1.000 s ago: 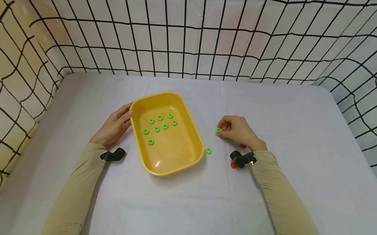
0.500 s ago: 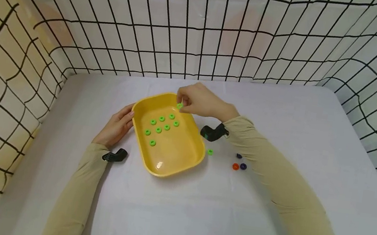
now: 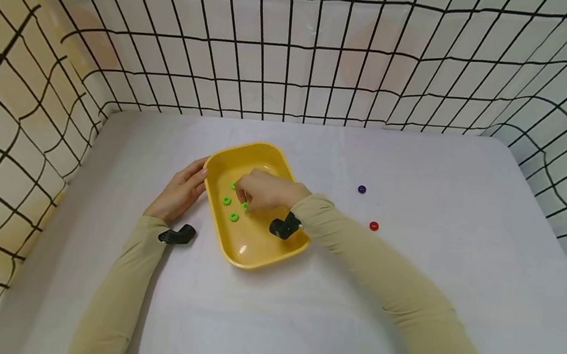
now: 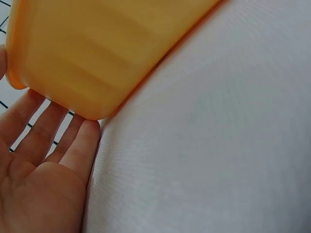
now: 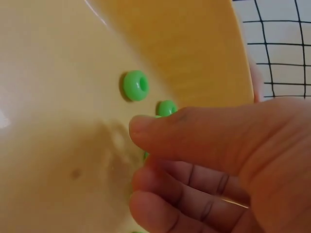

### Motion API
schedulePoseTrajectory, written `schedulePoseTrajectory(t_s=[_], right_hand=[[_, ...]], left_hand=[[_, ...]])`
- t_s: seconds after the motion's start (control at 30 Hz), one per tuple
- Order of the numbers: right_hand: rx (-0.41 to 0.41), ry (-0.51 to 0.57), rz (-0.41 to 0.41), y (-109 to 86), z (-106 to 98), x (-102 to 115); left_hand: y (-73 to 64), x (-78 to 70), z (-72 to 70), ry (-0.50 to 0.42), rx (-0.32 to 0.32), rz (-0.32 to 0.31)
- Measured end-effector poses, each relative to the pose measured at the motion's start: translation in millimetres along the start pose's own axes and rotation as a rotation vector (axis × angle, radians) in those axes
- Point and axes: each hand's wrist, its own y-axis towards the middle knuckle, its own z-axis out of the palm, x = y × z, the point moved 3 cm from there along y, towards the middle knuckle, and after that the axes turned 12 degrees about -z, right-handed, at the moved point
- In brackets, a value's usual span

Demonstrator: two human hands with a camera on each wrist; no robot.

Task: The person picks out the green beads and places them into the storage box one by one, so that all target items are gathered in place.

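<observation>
The yellow plastic tray lies on the white table. My left hand grips its left rim, thumb over the edge; in the left wrist view the fingers press the outer wall. My right hand is inside the tray, its thumb and fingers bent together. At the fingertips a green ring-shaped bead shows; in the right wrist view only a sliver of green is visible below the thumb. Other green beads lie on the tray floor, and one bead sits just beyond the thumb. The hand hides more of them.
On the table right of the tray lie a purple bead and a red bead. The right sleeve covers part of the table there. A black wire grid borders the back and sides.
With a green bead in its fingers, my right hand has gone left from the table over the tray's far rim, then down among the beads inside. My left hand keeps its grip.
</observation>
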Motion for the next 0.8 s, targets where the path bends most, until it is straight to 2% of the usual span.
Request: schedulePoseTrajectory(t_s=[0.43,0.57,0.8], right_hand=[[0.068,-0.079,0.087,8.9,11,4],[0.089,-0.097,0.129,6.8,12,4],[0.091,-0.095,0.15,2.8,12,5]], left_hand=[[-2.4,-0.3,-0.6,0.009,-0.01,0.0],[-1.5,0.0,0.5,0.01,-0.016,-0.014],[-0.9,-0.4,1.4,-0.001,-0.009,-0.006]])
